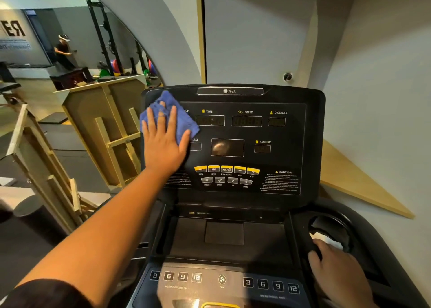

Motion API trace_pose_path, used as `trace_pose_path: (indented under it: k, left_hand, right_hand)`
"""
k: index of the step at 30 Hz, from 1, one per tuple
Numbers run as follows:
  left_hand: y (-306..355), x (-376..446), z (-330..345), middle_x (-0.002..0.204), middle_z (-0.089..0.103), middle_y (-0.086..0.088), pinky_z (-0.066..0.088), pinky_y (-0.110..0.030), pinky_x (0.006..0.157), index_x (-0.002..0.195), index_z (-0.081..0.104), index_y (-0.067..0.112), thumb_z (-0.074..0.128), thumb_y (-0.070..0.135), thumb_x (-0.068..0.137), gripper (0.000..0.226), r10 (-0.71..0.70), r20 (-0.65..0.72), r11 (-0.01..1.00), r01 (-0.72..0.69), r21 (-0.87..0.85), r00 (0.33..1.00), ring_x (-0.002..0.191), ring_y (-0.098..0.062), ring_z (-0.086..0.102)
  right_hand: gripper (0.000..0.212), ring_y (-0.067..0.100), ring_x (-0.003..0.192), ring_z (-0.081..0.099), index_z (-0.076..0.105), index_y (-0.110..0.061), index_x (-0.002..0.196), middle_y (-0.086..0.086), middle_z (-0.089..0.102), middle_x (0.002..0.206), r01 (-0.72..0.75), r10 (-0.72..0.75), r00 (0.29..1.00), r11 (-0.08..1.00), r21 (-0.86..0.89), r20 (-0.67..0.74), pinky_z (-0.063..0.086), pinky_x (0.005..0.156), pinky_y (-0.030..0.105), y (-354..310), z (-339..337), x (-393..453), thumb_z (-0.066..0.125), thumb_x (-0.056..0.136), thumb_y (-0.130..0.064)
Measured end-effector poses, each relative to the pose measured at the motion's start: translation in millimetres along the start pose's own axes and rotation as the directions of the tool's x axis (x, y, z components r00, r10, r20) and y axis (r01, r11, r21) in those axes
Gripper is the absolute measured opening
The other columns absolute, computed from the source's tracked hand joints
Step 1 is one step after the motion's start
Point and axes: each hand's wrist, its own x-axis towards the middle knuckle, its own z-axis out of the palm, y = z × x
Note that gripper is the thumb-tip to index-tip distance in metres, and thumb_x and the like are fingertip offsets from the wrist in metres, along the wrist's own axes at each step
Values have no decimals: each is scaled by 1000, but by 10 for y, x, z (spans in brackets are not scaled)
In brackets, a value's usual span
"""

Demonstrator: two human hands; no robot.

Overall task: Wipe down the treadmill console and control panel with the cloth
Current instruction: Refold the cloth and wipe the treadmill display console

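left hand [163, 142] presses the blue cloth [173, 118] flat-fingered on the console's [291, 135] far left; sliding right could trigger yellow buttons [226, 169]. right hand [335, 265] curls around something white [326, 239].

A treadmill console [233, 139] carries the badge "TheA" [230, 91] on its top edge. Right of the blue cloth [171, 117] under the left hand [164, 142], display labels read "TIME", "SPEED", "DISTANCE" and "CALORIE"; "ULSE" shows at the thumb. Yellow and grey buttons [226, 175] below are marked PREV, NEXT, PLAY/PAUSE, VOL, PRESET, ENTER, UP, DOWN, beside a "CAUTION" notice [281, 181], its small print unreadable. The lower control panel [222, 282], left of the right hand [335, 265], shows "3 6 9 12" twice, flanking "FAN".
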Motion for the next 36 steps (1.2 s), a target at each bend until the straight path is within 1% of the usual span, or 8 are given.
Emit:
trace_pose_path:
  k: [6, 11, 14, 18, 24, 29, 33, 36]
  left_hand:
    - [-100, -683, 135, 167, 11, -23, 12, -59, 124, 162, 9, 13, 23, 56, 103, 74, -182, 53, 983, 183, -23, 982, 155, -43, -2]
    - [306, -1185, 299, 167, 1, -26, 6, -61, 124, 161, 8, 9, 23, 60, 102, 80, -213, 150, 975, 220, -28, 965, 154, -46, -6]
    - [642, -1280, 361, 165, 5, -32, 11, -64, 122, 160, 11, 1, 28, 60, 101, 85, -240, 167, 968, 248, -33, 956, 152, -53, -3]
    - [1114, -1277, 393, 162, 10, -36, 14, -66, 120, 158, 14, -2, 31, 60, 100, 87, -262, 174, 958, 277, -68, 949, 149, -58, 2]
    - [1887, -1350, 504, 168, 0, -24, 3, -60, 124, 161, 10, 6, 30, 52, 105, 75, 63, 181, 990, -38, -138, 981, 152, -51, -9]
    - [2283, -1219, 557, 170, 0, -16, -5, -54, 125, 162, 5, 14, 30, 48, 106, 70, 451, 233, 892, -429, -142, 861, 154, -41, -16]
    - [2344, -860, 538, 170, 3, -11, -4, -52, 126, 162, 9, 18, 30, 49, 105, 68, 600, 212, 799, -588, -124, 771, 156, -36, -10]
    - [2389, -486, 462, 170, 8, -10, -1, -52, 126, 162, 13, 20, 30, 50, 105, 67, 598, 148, 802, -591, -89, 788, 157, -34, -4]
  right_hand:
    - [39, 10, 98, 65, 59, -27, 130, -5, 73, 109, 15, -15, 1000, 1000, 26, -7, 47, 91, 30, 5, -23, -15, 39, 99, -38]
    - [36, 9, 80, 63, 62, -28, 122, -7, 70, 87, 25, -25, 1000, 999, 19, -17, 50, 81, 29, 20, 4, -7, 39, 97, -38]
    - [40, 9, 80, 66, 63, -30, 115, -8, 71, 85, 37, -37, 999, 999, -12, -16, 51, 77, 29, 65, 61, 9, 33, 92, -43]
    - [43, 9, 86, 67, 63, -31, 118, -9, 73, 93, 27, -27, 1000, 1000, -8, -7, 54, 83, 31, 75, 73, 11, 32, 92, -46]
    - [43, 8, 88, 67, 63, -31, 121, -9, 73, 98, 18, -17, 1000, 999, 37, -10, 53, 87, 31, 33, 10, -21, 34, 92, -45]
    - [41, 9, 95, 67, 62, -29, 127, -4, 74, 103, 38, -37, 997, 999, 23, -66, 48, 92, 31, 17, -3, -42, 37, 97, -41]
    - [48, 13, 106, 67, 55, -26, 138, 0, 73, 117, 33, -34, 999, 999, -28, -41, 47, 95, 32, 48, 7, -28, 35, 97, -43]
    - [53, 14, 109, 65, 50, -25, 143, -1, 72, 121, 38, -39, 999, 999, -30, -25, 47, 98, 32, 54, 17, -24, 34, 96, -43]
